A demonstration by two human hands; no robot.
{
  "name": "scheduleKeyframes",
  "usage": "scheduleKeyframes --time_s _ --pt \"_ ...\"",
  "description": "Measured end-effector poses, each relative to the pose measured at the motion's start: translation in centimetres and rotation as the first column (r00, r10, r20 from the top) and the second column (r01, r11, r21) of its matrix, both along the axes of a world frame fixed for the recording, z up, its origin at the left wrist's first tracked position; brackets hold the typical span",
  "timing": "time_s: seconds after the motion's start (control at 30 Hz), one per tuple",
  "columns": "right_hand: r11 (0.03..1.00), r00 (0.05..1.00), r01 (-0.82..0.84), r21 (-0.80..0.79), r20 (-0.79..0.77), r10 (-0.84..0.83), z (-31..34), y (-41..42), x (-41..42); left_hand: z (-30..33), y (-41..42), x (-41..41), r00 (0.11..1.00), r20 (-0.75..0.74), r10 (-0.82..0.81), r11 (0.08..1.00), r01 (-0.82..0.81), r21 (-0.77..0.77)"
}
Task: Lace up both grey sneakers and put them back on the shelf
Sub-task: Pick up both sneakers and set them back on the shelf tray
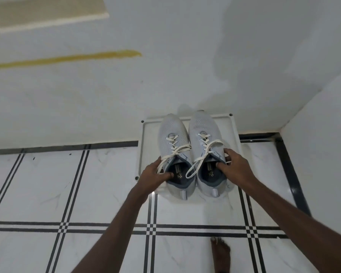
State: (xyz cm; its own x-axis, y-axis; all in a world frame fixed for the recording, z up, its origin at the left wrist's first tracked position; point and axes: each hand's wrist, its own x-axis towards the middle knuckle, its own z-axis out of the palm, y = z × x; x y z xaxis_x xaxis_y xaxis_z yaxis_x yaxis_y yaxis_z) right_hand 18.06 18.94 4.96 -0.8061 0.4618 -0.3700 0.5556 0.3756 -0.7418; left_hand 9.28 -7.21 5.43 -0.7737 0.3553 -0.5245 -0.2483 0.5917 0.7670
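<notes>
Two light grey sneakers with white laces stand side by side, toes toward the wall, on a low white shelf [146, 134]. My left hand [153, 175] grips the collar of the left sneaker [172, 133], thumb inside the opening. My right hand [233, 163] grips the collar of the right sneaker [203, 125], thumb inside as well. Both shoes are laced through their eyelets, and loose lace ends trail across the openings. The heels overhang the shelf's front edge.
A white wall rises behind the shelf, with a yellow streak [67, 58] at the left. Another wall closes the corner at the right [323, 154]. The floor is white tile with black lines. A bare foot [220, 253] stands at the bottom.
</notes>
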Motion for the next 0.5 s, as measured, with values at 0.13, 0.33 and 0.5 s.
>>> scheduleKeyframes --time_s 0.13,0.33,0.5 --pt "1.0 0.998 -0.014 -0.013 0.062 0.014 -4.2 2.3 -5.4 -4.0 2.8 -5.4 0.999 0.04 0.02 0.999 -0.018 -0.047" --pt "1.0 0.99 -0.012 0.006 0.139 0.011 -9.8 4.5 -11.0 -9.9 5.4 -11.8 0.995 0.093 0.019 0.997 -0.012 -0.076" --pt "1.0 0.982 -0.007 -0.007 0.191 0.009 -12.3 4.8 -12.2 -12.0 6.3 -13.5 0.991 0.132 -0.004 0.994 0.018 -0.105"
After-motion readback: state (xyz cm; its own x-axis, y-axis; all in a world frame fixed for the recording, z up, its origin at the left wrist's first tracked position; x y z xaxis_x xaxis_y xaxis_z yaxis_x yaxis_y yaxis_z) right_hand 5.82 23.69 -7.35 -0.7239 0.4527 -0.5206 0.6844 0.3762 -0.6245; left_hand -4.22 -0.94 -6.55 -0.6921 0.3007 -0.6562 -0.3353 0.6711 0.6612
